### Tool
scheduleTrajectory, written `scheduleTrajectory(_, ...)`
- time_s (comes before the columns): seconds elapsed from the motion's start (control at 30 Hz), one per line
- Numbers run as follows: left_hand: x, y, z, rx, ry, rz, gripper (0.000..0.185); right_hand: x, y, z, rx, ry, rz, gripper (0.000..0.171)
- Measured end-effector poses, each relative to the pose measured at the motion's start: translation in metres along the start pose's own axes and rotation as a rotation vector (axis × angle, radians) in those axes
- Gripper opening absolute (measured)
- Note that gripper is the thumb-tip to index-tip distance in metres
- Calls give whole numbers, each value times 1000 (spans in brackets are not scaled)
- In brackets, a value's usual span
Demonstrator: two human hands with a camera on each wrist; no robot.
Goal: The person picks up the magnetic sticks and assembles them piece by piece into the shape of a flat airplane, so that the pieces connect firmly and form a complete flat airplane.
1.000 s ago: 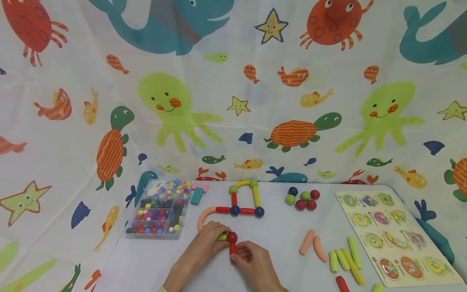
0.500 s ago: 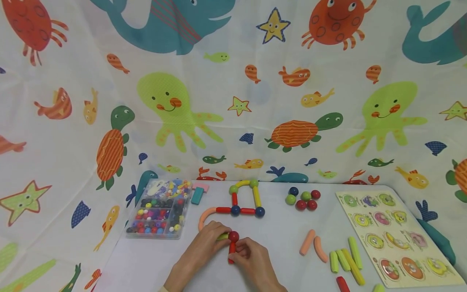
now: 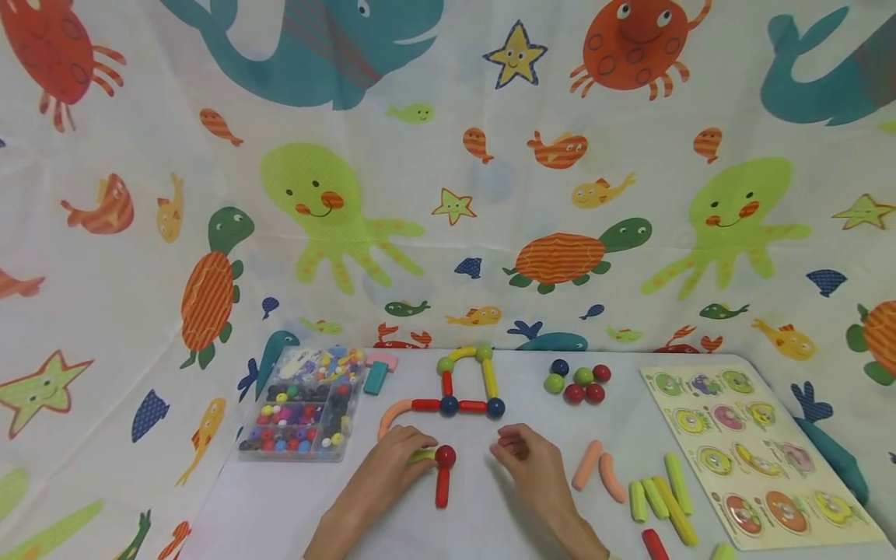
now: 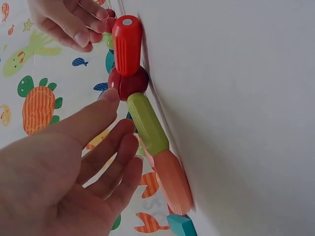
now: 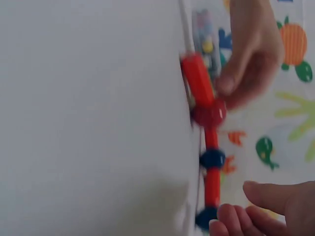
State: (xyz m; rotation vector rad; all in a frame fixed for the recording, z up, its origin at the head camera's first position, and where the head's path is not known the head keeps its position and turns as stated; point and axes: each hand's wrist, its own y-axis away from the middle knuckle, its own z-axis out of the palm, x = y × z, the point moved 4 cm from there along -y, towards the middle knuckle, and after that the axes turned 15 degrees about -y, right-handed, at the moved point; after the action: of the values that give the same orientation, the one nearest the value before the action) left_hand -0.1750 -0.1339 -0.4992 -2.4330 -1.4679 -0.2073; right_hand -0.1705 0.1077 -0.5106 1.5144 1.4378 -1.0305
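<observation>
Red stick released, right hand withdrawn

Left hand rests on green stick beside red ball; right hand hovers loosely curled, apart from red stick.

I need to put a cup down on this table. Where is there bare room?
Bare patches: the near left corner in front of the bead box, and between the ball cluster and the puzzle board. Crowded: the middle, around both hands, and the loose sticks near right.
</observation>
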Motion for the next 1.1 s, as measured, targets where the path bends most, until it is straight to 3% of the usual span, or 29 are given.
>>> scheduleTrajectory(0.23,-4,5,-3,-9,49,-28,25,11,-32,-64,190,44,-126,26)
scheduleTrajectory(0.53,-7,7,-3,-68,128,-62,25,30,-58,-126,329,77,-55,34)
scheduleTrajectory(0.77,-7,6,-1,-107,175,-76,25,49,-70,-142,304,72,70,45)
scheduleTrajectory(1.1,-3,10,3,-139,215,-73,26,58,-76,-139,250,102,110,45)
